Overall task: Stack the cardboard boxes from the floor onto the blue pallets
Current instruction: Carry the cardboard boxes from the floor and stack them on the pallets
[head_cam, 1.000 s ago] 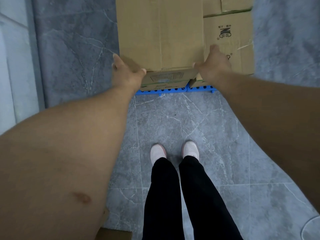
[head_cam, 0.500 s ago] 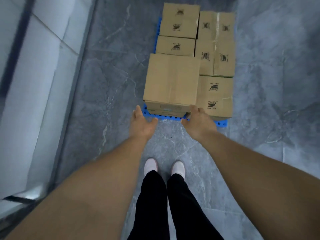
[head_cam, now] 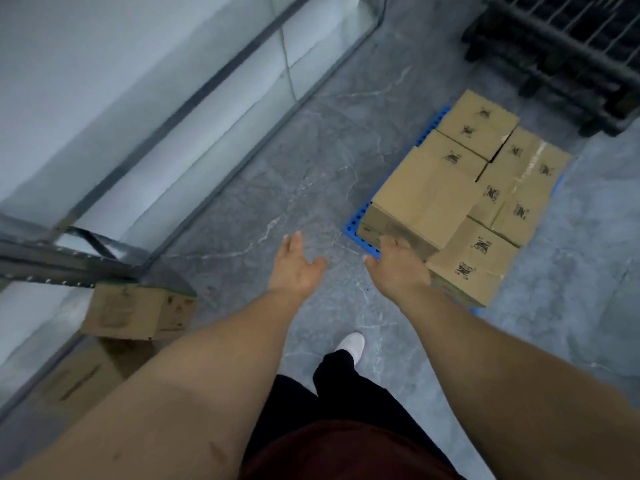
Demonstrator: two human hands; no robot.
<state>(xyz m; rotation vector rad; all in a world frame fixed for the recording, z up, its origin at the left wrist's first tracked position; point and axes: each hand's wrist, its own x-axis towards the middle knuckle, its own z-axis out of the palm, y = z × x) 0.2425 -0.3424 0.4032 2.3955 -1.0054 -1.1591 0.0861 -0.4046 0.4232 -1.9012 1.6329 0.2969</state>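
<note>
Several brown cardboard boxes cover a blue pallet (head_cam: 356, 221) on the grey floor at the right. The nearest, tallest box (head_cam: 422, 199) stands at the pallet's front left corner. My left hand (head_cam: 296, 268) hovers over bare floor, fingers spread, holding nothing. My right hand (head_cam: 398, 268) hangs in front of the pallet's near corner, fingers relaxed and empty, apart from the tall box. At the lower left a cardboard box (head_cam: 138, 311) sits on top of another box (head_cam: 83, 375) next to the wall.
A pale wall with a metal frame (head_cam: 194, 98) runs along the left. A dark metal rack (head_cam: 561, 53) stands at the top right behind the pallet. Grey marble floor (head_cam: 294, 174) lies between wall and pallet. My white shoe (head_cam: 351, 344) steps forward.
Both hands have let go of the tall box, which now rests on the pallet. I have stepped back and turned left, so the pallet slid right and the boxes by the wall came into view.
</note>
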